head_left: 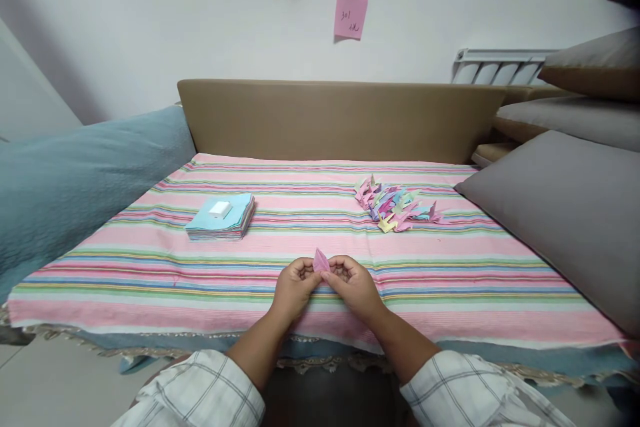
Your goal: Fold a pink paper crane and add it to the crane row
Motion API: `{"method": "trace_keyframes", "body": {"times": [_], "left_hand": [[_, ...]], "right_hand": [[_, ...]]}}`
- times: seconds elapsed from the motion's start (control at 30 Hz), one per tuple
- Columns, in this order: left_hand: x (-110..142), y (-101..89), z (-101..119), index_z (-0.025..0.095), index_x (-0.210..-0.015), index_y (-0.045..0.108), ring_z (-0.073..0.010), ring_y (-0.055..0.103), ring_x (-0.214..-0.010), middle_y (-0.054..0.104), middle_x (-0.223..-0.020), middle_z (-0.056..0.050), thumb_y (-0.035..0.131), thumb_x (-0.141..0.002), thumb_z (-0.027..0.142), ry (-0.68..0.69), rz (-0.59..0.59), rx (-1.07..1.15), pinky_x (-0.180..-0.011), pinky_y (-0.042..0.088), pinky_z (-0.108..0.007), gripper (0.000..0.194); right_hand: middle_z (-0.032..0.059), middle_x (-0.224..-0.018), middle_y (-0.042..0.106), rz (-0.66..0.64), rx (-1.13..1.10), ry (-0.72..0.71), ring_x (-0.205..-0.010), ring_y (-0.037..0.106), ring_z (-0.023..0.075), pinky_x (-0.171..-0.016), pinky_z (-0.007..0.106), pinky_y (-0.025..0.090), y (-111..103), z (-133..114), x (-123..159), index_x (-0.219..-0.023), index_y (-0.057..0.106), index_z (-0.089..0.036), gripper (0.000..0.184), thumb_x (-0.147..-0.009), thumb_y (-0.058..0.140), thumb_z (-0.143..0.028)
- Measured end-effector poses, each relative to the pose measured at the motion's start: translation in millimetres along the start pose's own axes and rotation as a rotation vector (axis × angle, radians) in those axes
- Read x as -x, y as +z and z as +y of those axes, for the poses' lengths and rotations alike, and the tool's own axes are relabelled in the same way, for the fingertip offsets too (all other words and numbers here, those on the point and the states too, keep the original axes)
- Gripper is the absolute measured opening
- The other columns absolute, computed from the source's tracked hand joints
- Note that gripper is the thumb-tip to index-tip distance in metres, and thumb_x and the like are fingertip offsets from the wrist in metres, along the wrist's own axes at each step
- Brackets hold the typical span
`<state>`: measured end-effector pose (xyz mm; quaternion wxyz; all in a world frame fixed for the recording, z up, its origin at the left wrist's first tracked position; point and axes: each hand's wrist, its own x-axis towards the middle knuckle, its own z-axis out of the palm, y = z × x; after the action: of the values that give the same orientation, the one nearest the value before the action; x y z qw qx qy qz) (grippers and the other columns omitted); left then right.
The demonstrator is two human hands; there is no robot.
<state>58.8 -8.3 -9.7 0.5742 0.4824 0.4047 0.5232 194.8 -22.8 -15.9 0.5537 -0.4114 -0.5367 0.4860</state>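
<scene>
A small piece of folded pink paper [321, 261] is pinched between my two hands, its pointed tip facing up and away from me. My left hand [296, 287] grips its left side with thumb and fingers. On the right side, my right hand [356, 285] holds it the same way, both thumbs close together on the near face. The lower part of the paper is hidden behind the thumbs. Beyond my right hand lies a heap of folded paper cranes [395, 205] in pink, purple, blue, green and yellow. A stack of square paper [240, 217], light blue on top, sits beyond my left hand.
A small white block [220, 209] rests on the paper stack. Striped cloth [150, 267] covers the seat. Grey cushions [565, 213] stand at the right, a blue-covered armrest [100, 180] at the left, a brown backrest [340, 120] behind. A pink note [351, 16] is on the wall.
</scene>
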Motion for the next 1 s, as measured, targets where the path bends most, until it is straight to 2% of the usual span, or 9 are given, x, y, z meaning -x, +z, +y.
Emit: {"method": "trace_keyframes", "body": {"times": [0.1,0.3,0.47,0.63,0.8,1.0], "left_hand": [[3.2,2.1,2.6,0.015,-0.072,0.065,-0.0107,0.058,-0.059,0.067,-0.065,0.001,0.081,-0.053,0.029,0.0,-0.029,-0.011,-0.062,0.046,-0.022,0.028],[6.3,1.4,6.3,0.015,-0.087,0.069,-0.0172,0.064,-0.071,0.071,-0.076,-0.003,0.081,-0.055,0.029,-0.083,-0.175,0.109,-0.076,0.049,-0.031,0.037],[7.6,0.8,7.7,0.014,-0.084,0.071,-0.016,0.064,-0.069,0.071,-0.076,-0.005,0.079,-0.06,0.032,-0.125,-0.165,0.19,-0.076,0.049,-0.03,0.031],[8.1,-0.1,7.8,0.014,-0.081,0.071,-0.0154,0.062,-0.068,0.07,-0.072,-0.005,0.079,-0.06,0.033,-0.15,-0.198,0.203,-0.075,0.048,-0.031,0.03],[8.3,-1.1,7.5,0.013,-0.076,0.07,-0.0131,0.059,-0.063,0.068,-0.068,-0.004,0.076,-0.063,0.037,-0.146,-0.188,0.139,-0.069,0.046,-0.026,0.028],[9.0,3.8,11.0,0.015,-0.07,0.064,-0.0102,0.055,-0.059,0.063,-0.062,0.001,0.078,-0.057,0.036,-0.059,-0.082,0.03,-0.062,0.042,-0.022,0.028]], "right_hand": [[0.0017,-0.073,0.063,-0.019,-0.014,0.029,-0.067,0.057,0.0146,-0.066,0.028,0.048,-1.4,-1.7,-1.4,-0.082,0.061,-0.018,0.027,-0.07,0.068,-0.041],[-0.0022,-0.064,0.059,0.004,-0.168,0.136,-0.055,0.051,0.0108,-0.056,0.025,0.044,-5.6,-3.2,-5.5,-0.077,0.059,-0.019,0.033,-0.067,0.07,-0.048],[-0.0041,-0.06,0.056,-0.063,-0.33,0.178,-0.053,0.049,0.0084,-0.055,0.023,0.041,-8.1,-5.4,-4.2,-0.077,0.059,-0.018,0.032,-0.067,0.072,-0.045],[-0.0038,-0.061,0.057,-0.081,-0.384,0.229,-0.053,0.049,0.0084,-0.056,0.023,0.041,-9.0,-8.5,-1.8,-0.077,0.058,-0.019,0.035,-0.063,0.075,-0.045],[-0.0043,-0.058,0.055,-0.089,-0.353,0.212,-0.052,0.048,0.0082,-0.054,0.022,0.039,-9.4,-6.5,-2.9,-0.078,0.058,-0.018,0.035,-0.064,0.074,-0.046],[-0.0048,-0.058,0.053,-0.077,-0.195,0.159,-0.049,0.045,0.0071,-0.049,0.021,0.036,-9.6,-1.4,-4.2,-0.078,0.059,-0.018,0.032,-0.068,0.071,-0.046]]}}
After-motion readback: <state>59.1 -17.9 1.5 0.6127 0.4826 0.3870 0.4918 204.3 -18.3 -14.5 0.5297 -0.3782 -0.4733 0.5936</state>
